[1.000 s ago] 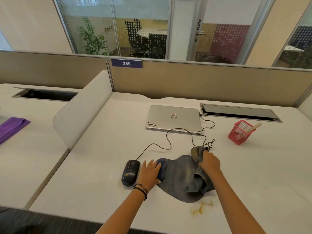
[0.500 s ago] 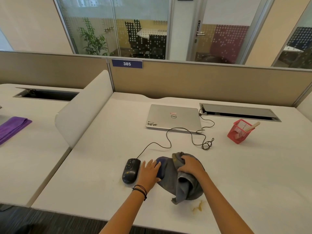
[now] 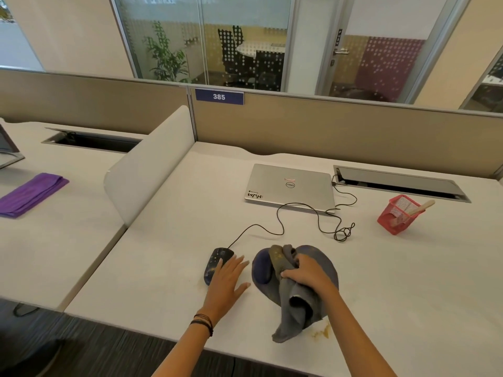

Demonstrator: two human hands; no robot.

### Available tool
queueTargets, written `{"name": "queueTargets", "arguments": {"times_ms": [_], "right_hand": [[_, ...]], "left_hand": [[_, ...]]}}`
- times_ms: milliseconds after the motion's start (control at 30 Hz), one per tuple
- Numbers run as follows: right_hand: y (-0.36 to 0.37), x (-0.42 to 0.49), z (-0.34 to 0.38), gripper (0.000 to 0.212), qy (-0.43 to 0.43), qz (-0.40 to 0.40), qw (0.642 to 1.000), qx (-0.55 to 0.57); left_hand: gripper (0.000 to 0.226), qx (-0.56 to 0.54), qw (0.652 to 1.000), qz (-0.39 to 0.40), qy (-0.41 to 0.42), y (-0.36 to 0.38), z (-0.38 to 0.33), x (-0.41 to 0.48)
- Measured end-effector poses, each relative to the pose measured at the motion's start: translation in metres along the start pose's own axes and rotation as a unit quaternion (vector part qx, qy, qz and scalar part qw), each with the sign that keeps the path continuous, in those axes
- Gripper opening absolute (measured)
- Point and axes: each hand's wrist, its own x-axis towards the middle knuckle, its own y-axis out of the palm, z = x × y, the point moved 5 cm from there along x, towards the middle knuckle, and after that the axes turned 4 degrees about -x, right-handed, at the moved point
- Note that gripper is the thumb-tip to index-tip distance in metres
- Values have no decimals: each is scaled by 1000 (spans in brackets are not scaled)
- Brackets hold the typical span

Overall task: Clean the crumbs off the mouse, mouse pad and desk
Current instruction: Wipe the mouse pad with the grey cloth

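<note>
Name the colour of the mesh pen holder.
The pen holder is red, seen best in the head view.

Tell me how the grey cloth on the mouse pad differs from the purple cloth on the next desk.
The grey cloth is crumpled; the purple cloth is folded flat. The grey cloth shows yellowish stains; the purple cloth looks clean. The right hand grips the grey cloth; nothing touches the purple cloth. Both are soft fabric cloths.

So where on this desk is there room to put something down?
Bare desk lies between the white divider and the laptop, behind the mouse. More lies right of the mouse pad, before the red pen holder. Crowded: the middle, with mouse cable, cloth, crumbs.
</note>
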Motion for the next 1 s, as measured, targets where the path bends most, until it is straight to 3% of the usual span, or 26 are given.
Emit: {"name": "queueTargets", "arguments": {"times_ms": [100,367,633,800,1000], "right_hand": [[18,-6,7,33,11,-4,1000,2],[56,-14,14,77,32,-28,999,-13],[53,-10,13,85,34,-8,997,-66],[33,-8,0,74,53,0,993,-103],[8,-4,-4,74,32,-12,999,26]], "left_hand": [[56,63,998,4,28,2,-19,11],[55,159,985,42,60,15,-45,29],[54,169,982,70,55,26,-36,26],[54,164,981,90,45,32,-29,26],[59,74,993,80,39,23,-9,17]]}}
